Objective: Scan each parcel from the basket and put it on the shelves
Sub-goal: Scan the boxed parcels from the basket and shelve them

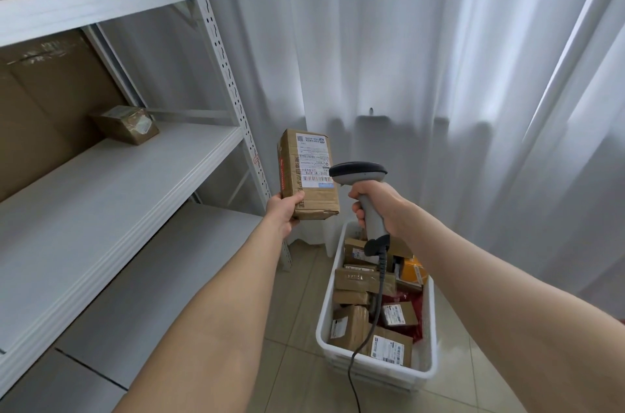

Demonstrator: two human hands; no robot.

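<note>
My left hand (283, 212) grips the bottom of a brown cardboard parcel (306, 176), held upright with its white shipping label facing me. My right hand (375, 206) grips the handle of a grey barcode scanner (358, 173), whose dark head sits right beside the label's barcode. Its coiled cable hangs down over the white basket (429, 338) on the floor, which holds several brown parcels and an orange box. The white metal shelves (111, 182) stand to my left.
A small taped parcel (125, 125) lies at the back of the middle shelf, next to a large brown carton (44, 101). Green and brown boxes fill the top shelf. White curtains hang behind the basket. The floor is beige tile.
</note>
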